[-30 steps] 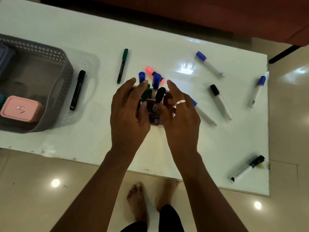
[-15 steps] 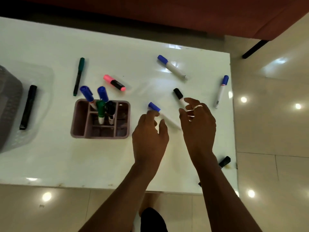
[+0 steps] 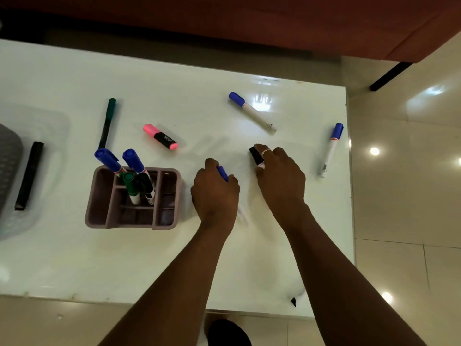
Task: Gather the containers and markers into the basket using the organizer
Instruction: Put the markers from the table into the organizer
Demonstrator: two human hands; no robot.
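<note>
**Both hands on markers, organizer part filled**

The left hand (image 3: 214,193) curls its fingers round a blue marker (image 3: 222,173), cap poking out above the knuckles, white barrel blurred below the palm; the right hand (image 3: 282,178) pinches a black-capped marker (image 3: 256,156) between thumb and ringed finger, low on the table (image 3: 74,258); whether either marker has left the surface, I cannot tell. The organizer (image 3: 129,224) sits just left of the left hand; four markers (image 3: 132,181) lean in its middle slots, the other compartments look bare. The basket (image 3: 8,166) shows only as a grey corner at the left edge, well apart from both hands; no containers are in view.

Loose on the table: a highlighter (image 3: 161,136), a green pen (image 3: 107,123), a black pen (image 3: 29,176) beside the basket, a far marker (image 3: 252,111), a right marker (image 3: 331,148) near the table's side edge; a dark tip (image 3: 293,301) shows at the near corner.

Risks, as I judge them: the barrels are round and the top glossy, so a weak pinch may send one rolling; the right marker could go over the edge if nudged; pushing two more among the leaning markers may jam them or knock one out; carrying a top-heavy organizer to the basket may spill it.
</note>
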